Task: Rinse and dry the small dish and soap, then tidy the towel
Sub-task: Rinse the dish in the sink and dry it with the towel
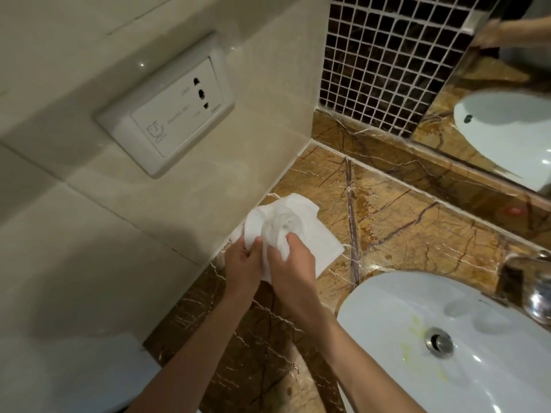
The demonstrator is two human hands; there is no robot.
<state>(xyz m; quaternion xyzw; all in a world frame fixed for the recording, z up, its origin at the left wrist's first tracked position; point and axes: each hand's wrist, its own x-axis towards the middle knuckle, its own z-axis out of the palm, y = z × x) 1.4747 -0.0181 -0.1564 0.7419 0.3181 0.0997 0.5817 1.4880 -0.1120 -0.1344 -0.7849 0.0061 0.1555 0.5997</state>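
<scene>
A white towel [316, 234] lies on the brown marble counter [417, 225] against the beige wall. A small clear dish [287, 223] sits bundled in the towel's middle, its rim partly showing through the folds. My left hand [243, 263] grips the towel's left side next to the dish. My right hand [290, 263] pinches a bunch of towel pressed against the dish. I see no soap.
A white sink basin [387, 317] with a metal drain [439, 342] lies at the lower right, a chrome tap [536, 290] on its far side. A wall socket plate [167, 114] sits above left. Dark mosaic tiles [381, 61] and a mirror [507, 114] stand behind.
</scene>
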